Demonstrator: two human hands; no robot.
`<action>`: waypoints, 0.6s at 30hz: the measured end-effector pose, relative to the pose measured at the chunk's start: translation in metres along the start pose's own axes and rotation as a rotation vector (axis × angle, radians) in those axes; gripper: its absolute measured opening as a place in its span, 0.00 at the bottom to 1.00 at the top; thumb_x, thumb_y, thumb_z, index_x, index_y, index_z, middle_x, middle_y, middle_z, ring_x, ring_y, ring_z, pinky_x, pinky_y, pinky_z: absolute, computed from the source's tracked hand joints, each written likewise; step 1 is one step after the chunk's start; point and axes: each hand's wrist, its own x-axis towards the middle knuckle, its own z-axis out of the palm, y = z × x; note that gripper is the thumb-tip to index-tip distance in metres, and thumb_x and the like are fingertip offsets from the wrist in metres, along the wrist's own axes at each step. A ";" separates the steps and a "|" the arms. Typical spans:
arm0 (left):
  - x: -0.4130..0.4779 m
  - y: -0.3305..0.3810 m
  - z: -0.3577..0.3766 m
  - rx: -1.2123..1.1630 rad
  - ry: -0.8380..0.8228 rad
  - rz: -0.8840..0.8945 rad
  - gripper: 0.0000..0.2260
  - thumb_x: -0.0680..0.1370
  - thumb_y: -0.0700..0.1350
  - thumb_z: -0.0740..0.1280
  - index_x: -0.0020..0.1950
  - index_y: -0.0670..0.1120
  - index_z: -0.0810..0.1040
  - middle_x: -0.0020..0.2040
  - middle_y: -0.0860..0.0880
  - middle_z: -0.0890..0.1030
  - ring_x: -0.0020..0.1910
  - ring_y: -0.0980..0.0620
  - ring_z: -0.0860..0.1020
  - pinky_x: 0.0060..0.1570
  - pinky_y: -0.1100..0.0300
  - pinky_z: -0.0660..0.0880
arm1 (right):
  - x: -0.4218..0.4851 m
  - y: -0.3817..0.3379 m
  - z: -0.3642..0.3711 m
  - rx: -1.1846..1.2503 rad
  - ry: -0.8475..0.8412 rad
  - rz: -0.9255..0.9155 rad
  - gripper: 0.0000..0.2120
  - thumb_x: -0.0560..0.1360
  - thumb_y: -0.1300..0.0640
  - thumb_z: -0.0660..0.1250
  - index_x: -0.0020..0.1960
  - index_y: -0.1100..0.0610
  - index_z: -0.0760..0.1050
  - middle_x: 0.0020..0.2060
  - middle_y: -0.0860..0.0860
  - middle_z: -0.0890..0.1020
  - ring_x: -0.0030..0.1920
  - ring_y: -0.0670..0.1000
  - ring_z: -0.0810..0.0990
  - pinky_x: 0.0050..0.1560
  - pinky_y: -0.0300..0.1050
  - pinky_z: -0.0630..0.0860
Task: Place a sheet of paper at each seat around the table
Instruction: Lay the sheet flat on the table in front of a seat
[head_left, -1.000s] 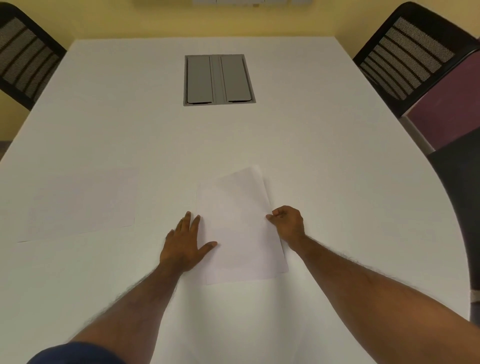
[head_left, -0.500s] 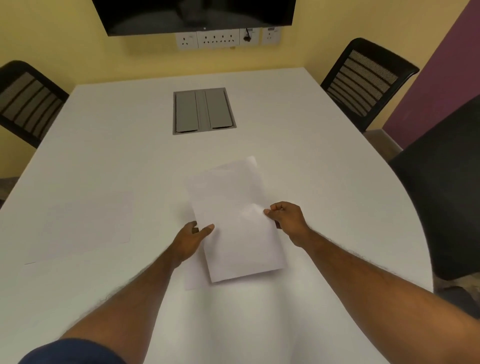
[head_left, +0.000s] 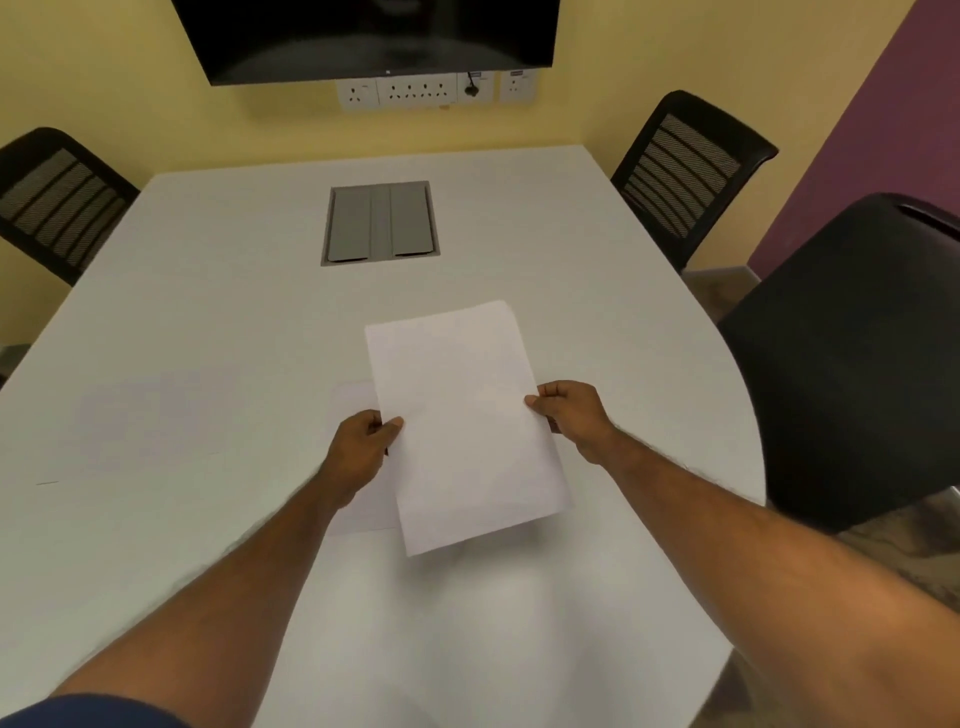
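Both hands pinch a white paper sheet (head_left: 462, 415) at mid-frame, lifted above the white table (head_left: 208, 322): left hand (head_left: 363, 447) and right hand (head_left: 571, 415) clamped on opposite edges. Best keep it taut and level while carrying it toward a black mesh chair (head_left: 685, 171) at upper right.

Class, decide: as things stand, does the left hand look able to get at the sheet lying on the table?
Probably yes: the sheet lying on the table is right beside the left hand, though that hand grips the lifted sheet.
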 end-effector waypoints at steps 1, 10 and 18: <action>-0.006 0.001 0.005 0.000 -0.001 0.002 0.14 0.79 0.48 0.67 0.40 0.39 0.75 0.34 0.44 0.72 0.33 0.49 0.70 0.38 0.54 0.68 | -0.003 0.002 -0.005 -0.005 0.004 -0.001 0.13 0.72 0.63 0.73 0.50 0.73 0.78 0.43 0.59 0.81 0.43 0.55 0.78 0.47 0.52 0.76; -0.040 0.002 0.051 -0.014 -0.053 0.004 0.14 0.79 0.47 0.67 0.40 0.38 0.77 0.32 0.46 0.76 0.33 0.49 0.72 0.39 0.55 0.69 | -0.033 0.008 -0.059 -0.116 0.042 0.002 0.10 0.73 0.62 0.73 0.47 0.70 0.80 0.43 0.58 0.81 0.43 0.55 0.79 0.47 0.52 0.77; -0.065 0.026 0.107 -0.118 -0.075 -0.045 0.13 0.78 0.47 0.68 0.35 0.43 0.77 0.32 0.46 0.75 0.35 0.47 0.72 0.36 0.55 0.67 | -0.039 0.003 -0.123 -0.256 0.085 -0.045 0.08 0.74 0.60 0.72 0.47 0.65 0.82 0.42 0.55 0.83 0.40 0.51 0.80 0.44 0.46 0.77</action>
